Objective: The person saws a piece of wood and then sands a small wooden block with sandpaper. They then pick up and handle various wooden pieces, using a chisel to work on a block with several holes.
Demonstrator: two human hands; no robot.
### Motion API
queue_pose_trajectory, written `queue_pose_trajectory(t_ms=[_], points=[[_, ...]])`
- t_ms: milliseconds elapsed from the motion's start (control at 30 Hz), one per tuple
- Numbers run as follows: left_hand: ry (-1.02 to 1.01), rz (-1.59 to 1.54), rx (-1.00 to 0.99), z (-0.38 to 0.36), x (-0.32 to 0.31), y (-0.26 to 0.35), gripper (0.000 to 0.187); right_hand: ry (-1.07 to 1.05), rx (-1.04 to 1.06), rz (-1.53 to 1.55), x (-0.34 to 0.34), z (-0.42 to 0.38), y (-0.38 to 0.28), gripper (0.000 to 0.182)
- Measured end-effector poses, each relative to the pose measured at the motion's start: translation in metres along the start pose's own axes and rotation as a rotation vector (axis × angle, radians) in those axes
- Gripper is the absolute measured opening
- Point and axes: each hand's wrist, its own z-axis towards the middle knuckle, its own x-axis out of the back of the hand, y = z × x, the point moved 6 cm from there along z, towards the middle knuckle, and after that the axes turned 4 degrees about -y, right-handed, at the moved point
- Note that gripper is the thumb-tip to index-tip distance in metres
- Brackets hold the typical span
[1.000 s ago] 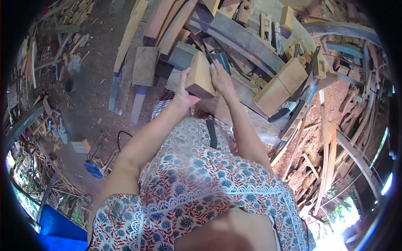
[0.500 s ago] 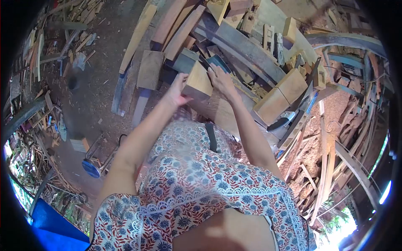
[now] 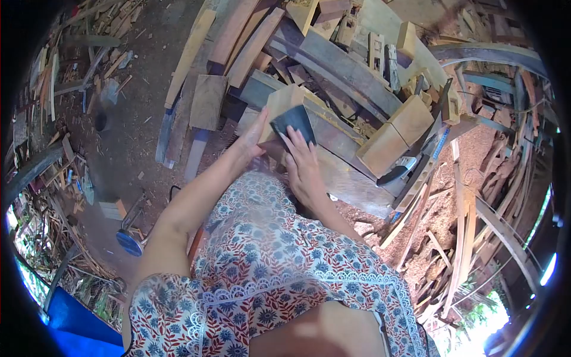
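Note:
A squared wooden block is held up in front of my body. My left hand grips its left side, with the thumb low and the fingers partly hidden by the wood. Over the block's near right face lies a dark sheet of sandpaper. My right hand presses that sheet onto the wood, its fingers laid together along the lower part. Right below the hands is the patterned cloth of my clothing.
Long timber pieces lie beyond the hands. To the right are two joined wooden blocks and a dark-handled tool. Wood shavings cover the ground at right. A round blue-topped item stands at left.
The sandpaper has come from behind the block onto its near right face. My right hand has moved down and towards me, and the block has turned.

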Motion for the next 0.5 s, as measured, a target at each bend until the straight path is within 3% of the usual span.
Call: queue_pose_trajectory(t_ms=[100,167,233,267,300,400,433,500], points=[[-0.027,0.009,-0.09,0.008,0.016,-0.007,0.052,0.013,0.025,-0.125,-0.01,0.053,0.033,0.039],[0.013,0.029,-0.071,0.001,0.008,-0.006,0.051,0.031,-0.084,-0.165,-0.007,0.091,0.058,0.039],[0.148,-0.016,-0.073,-0.009,0.003,-0.002,0.05,0.017,-0.029,-0.13,-0.012,0.074,0.05,0.039],[0.017,-0.089,-0.132,0.004,0.012,-0.005,0.052,-0.005,0.016,-0.098,-0.013,0.061,0.041,0.04],[0.009,-0.097,-0.143,0.006,0.013,0.002,0.052,-0.07,0.002,-0.075,-0.008,0.037,0.022,0.039],[-0.031,0.028,0.032,-0.005,0.016,-0.008,0.056,-0.206,-0.031,-0.134,-0.015,0.008,0.01,0.039],[-0.112,-0.011,-0.116,-0.005,0.012,-0.008,0.054,-0.108,0.035,-0.234,-0.011,0.027,0.021,0.039],[-0.048,-0.017,-0.123,0.006,0.02,-0.009,0.05,0.003,0.107,-0.346,-0.005,0.062,0.041,0.039]])
